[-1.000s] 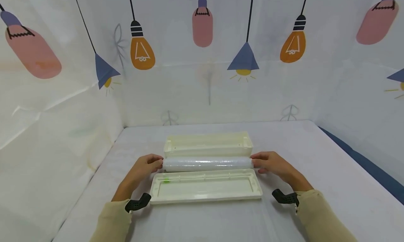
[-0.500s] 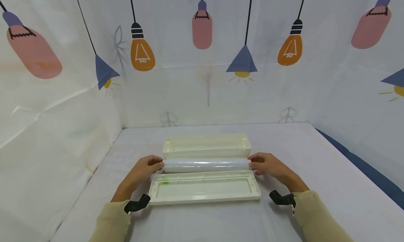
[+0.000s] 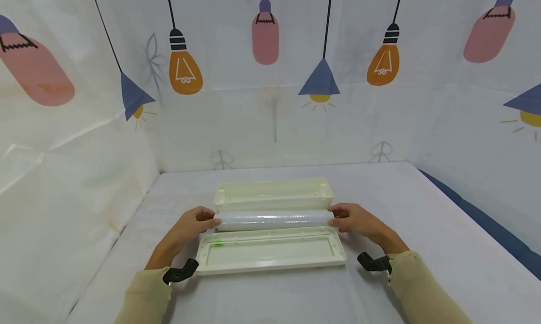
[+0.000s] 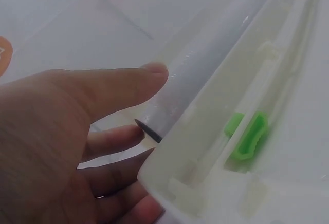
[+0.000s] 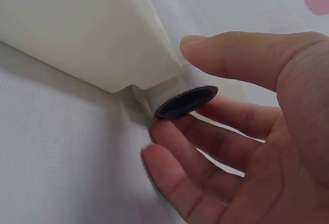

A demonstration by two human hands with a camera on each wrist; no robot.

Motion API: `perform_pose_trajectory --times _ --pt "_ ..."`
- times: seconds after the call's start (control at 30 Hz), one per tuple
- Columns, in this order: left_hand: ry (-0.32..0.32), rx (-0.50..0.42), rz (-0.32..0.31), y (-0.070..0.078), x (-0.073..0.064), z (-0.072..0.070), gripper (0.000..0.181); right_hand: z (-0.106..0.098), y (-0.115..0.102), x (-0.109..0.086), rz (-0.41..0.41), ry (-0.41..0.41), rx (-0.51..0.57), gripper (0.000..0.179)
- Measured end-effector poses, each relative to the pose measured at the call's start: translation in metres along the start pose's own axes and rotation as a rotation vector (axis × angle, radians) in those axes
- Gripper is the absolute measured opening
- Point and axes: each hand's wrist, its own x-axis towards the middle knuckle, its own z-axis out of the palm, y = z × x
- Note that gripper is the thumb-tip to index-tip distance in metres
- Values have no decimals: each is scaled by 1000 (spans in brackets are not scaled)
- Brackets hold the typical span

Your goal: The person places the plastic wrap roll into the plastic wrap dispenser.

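Observation:
A roll of cling film [image 3: 272, 218] lies crosswise between a cream-coloured box [image 3: 274, 202] behind it and a matching lid [image 3: 270, 251] in front. My left hand [image 3: 190, 226] holds the roll's left end; in the left wrist view the thumb [image 4: 154, 74] lies over the film and a finger touches the end. At the other end my right hand [image 3: 359, 220] grips the roll, its thumb [image 5: 205, 49] over the top and fingers curled under the hollow core [image 5: 186, 102]. A small green slider [image 4: 250, 136] sits on a rail along the lid.
White cloth covers the table [image 3: 270, 300]. A pale curtain printed with lamps [image 3: 236, 122] hangs behind it and along both sides. Dark blue fabric [image 3: 477, 209] shows past the right table edge.
Both thumbs have come inward over the ends of the roll, the right hand having moved a little left. The whole head view has shifted slightly. Box and lid keep their places.

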Motion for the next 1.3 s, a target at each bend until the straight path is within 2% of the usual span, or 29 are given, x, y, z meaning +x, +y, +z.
perform_pose_trajectory --times 0.3,0.43,0.53,0.67,0.8,0.93,1.1,1.2,1.3 --pt "41 -46 22 -2 2 15 47 0 -1 -4 1 40 -16 59" --pt "80 -78 42 -3 0 14 47 0 -2 -2 -42 35 -27 56" --pt "93 -127 34 -3 0 13 48 -1 -2 0 -58 28 -11 55" --pt "90 -193 26 -1 0 12 50 -4 -4 -1 -83 15 39 56" --pt "71 -248 57 1 3 11 55 -6 -5 -1 -116 50 79 57" --pt "41 -262 82 1 2 7 56 -6 -5 0 -138 78 120 57" --pt "11 -223 123 3 -1 5 52 -4 -3 -2 -179 86 166 53" --pt "17 -211 144 6 -2 5 53 -4 -3 -4 -201 96 178 52" --pt "49 -214 149 9 -3 5 55 -3 -6 -5 -205 109 199 51"
